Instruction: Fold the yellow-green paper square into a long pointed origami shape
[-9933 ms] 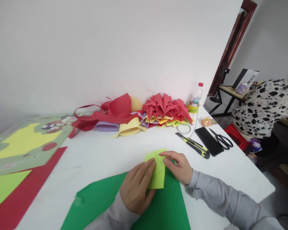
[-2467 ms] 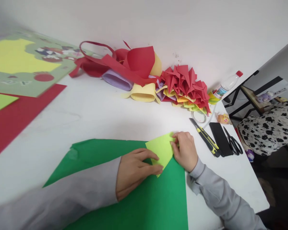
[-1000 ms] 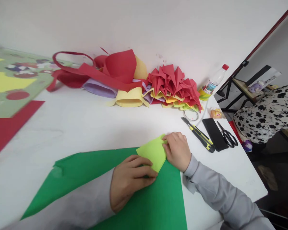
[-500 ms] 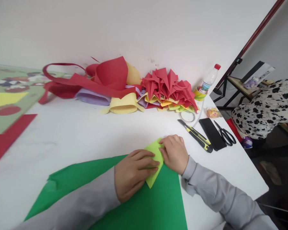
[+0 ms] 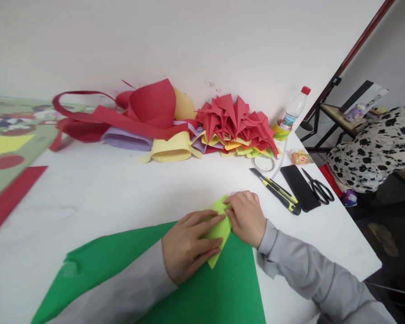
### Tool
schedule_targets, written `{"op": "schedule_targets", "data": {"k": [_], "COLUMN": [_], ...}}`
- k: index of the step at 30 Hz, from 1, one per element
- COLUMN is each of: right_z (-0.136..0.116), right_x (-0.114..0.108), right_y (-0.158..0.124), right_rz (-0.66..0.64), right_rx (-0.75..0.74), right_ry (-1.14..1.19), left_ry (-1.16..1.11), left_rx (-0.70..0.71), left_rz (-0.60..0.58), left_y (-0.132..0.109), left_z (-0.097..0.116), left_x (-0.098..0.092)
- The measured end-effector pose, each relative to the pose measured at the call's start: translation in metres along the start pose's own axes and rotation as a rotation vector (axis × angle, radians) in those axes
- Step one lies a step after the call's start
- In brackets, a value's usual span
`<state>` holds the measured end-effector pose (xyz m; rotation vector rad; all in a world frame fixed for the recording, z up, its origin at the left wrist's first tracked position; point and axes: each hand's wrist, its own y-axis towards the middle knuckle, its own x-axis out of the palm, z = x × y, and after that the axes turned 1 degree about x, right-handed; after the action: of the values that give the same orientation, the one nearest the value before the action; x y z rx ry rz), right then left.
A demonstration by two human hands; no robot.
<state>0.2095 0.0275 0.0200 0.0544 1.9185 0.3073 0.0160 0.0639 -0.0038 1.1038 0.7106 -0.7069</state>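
Note:
A folded piece of yellow-green paper (image 5: 224,231) lies over the upper edge of a large green sheet (image 5: 219,294). My left hand (image 5: 185,245) rests flat on it from the left, fingers spread and pressing it down. At the paper's upper right edge, my right hand (image 5: 248,217) is curled, with thumb and fingertips closed on the paper. The fingers partly hide the folds.
Behind stand folded red paper spikes (image 5: 234,119), a yellow paper loop (image 5: 171,148) and red paper pieces (image 5: 151,103). To the right lie a utility knife (image 5: 279,193), a black flat object (image 5: 300,188), scissors (image 5: 319,188), a tape roll (image 5: 263,163) and a bottle (image 5: 295,108).
My left hand's fingers have spread a little wider over the yellow-green paper. My right hand keeps its place at the paper's edge. The view has shifted slightly.

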Motion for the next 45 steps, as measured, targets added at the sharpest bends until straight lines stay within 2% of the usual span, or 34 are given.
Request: {"op": "schedule_targets", "data": {"k": [5,9,14,23,30,45], "right_z": [0.01,0.003,-0.004,0.012,0.011,0.006], "right_x": [-0.004,-0.009,-0.009,-0.015,-0.013,-0.008], "right_y": [-0.005,-0.016,-0.021,-0.015,-0.012,-0.015], "right_rz": [0.125,0.076,0.022,-0.023,-0.047,0.023], "right_rx": [0.205,0.121,0.154,0.207,0.233,0.18], "right_ry": [0.133,0.073,0.058,0.128,0.138,0.082], "left_ry": [0.009,0.017,0.017,0.023,0.009,0.092], "left_rx": [-0.022,-0.026,-0.026,-0.004,-0.013,-0.067], "left_rz": [-0.013,-0.003,0.001,0.026,0.04,0.073], "left_y": [0.003,0.002,0.002,0.003,0.004,-0.001], "left_z": [0.003,0.005,0.006,0.007,0.01,0.032], "left_x": [-0.002,-0.002,-0.001,-0.003,-0.002,0.009]}}
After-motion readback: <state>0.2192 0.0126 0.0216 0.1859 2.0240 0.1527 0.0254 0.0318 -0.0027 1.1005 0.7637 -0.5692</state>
